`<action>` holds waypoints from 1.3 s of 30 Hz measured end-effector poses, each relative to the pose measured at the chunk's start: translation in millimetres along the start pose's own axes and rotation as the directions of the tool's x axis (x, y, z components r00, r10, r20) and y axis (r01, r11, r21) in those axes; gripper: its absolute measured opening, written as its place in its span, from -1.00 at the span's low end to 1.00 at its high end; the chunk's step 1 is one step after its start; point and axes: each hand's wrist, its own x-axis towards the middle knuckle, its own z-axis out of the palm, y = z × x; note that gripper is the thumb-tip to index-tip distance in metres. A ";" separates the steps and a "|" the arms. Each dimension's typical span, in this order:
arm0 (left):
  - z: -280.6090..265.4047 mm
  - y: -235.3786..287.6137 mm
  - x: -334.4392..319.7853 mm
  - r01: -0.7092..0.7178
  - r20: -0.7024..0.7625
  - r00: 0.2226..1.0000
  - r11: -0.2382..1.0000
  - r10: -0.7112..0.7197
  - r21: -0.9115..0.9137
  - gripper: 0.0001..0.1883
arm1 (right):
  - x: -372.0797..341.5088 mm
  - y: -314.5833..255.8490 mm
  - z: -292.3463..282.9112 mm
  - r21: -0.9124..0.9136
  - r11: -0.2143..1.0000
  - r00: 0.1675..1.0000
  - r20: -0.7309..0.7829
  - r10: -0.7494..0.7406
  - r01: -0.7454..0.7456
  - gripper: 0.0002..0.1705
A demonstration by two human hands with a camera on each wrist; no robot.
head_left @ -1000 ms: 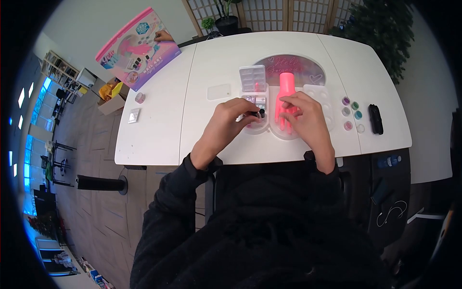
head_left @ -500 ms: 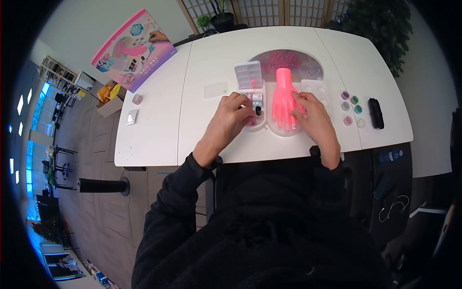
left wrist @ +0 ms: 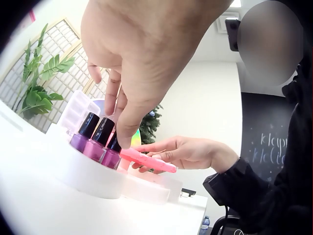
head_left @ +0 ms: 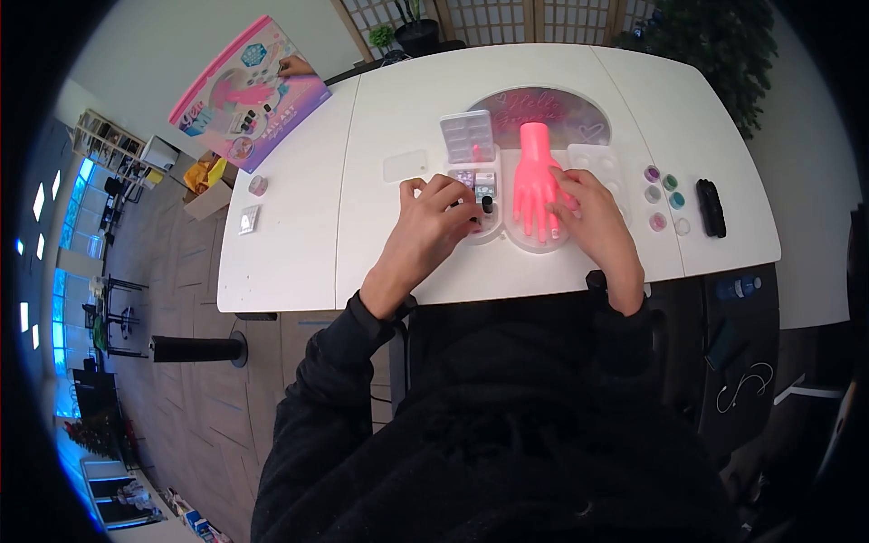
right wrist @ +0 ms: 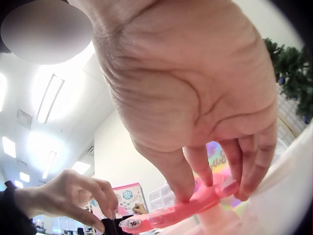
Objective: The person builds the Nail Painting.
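The left hand [head_left: 424, 224] appears to pinch a bottle [left wrist: 112, 159] by its black cap in the tray [left wrist: 93, 178]. Beside it, the right hand [head_left: 599, 222] grips the pink hand [head_left: 534, 185] above the tray's middle.

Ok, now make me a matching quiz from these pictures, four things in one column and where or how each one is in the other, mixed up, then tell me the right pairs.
Things:
1. Pink model hand
2. Nail polish bottles
3. Black case
4. Printed box

Place or state:
A. Near the right end of the white table
B. Touched by the person's right hand
C. At the far left corner of the table
D. Lined up in a row, purple and pink

Right pairs: 1-B, 2-D, 3-A, 4-C
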 end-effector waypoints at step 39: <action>-40.1 -5.3 40.4 0.165 -0.047 0.985 0.986 -0.165 -0.006 -0.63 | -3.2 0.4 -3.6 0.055 0.996 0.998 -0.014 -0.067 0.068 -0.65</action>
